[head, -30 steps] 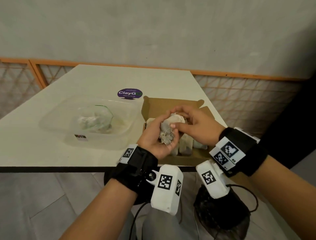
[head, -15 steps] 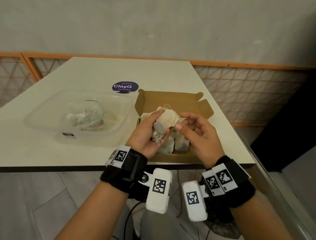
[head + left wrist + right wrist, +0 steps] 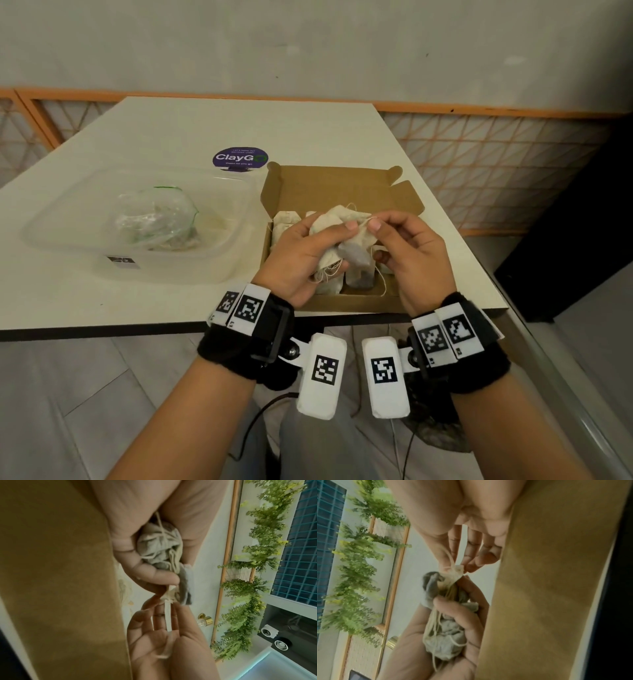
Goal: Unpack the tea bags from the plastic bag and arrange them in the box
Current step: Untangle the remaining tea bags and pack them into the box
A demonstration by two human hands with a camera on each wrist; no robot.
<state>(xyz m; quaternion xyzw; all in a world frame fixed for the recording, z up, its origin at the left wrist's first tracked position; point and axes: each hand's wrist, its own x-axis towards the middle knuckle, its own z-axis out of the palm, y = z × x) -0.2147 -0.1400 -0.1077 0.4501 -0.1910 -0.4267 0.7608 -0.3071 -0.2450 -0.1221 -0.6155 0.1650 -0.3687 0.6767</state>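
Cupping a tangled clump of tea bags [image 3: 329,226], the left hand [image 3: 301,253] sits palm-up over the open cardboard box [image 3: 342,192], fingers curled round the bundle and its loose strings. The right hand [image 3: 411,260] faces it from the other side, thumb and forefinger pinching one string or corner [image 3: 457,569] at the top of the clump while the other fingers [image 3: 474,547] fan out loosely. In the wrist views the clump fills the left palm [image 3: 159,543], strings wrapped over it, and the pinched end is drawn up just clear of it.

More tea bags [image 3: 284,222] stand in the box under the hands, packed towards its left and near sides. The box lies at the near right corner of the worktop [image 3: 171,137], its near wall close to the front edge, its lid flap raised at the back. To its left, just beside it, a clear plastic tub [image 3: 68,226] holds the crumpled plastic bag [image 3: 154,219]. A round purple sticker [image 3: 239,158] lies behind them; beyond it the worktop runs bare to the far edge.
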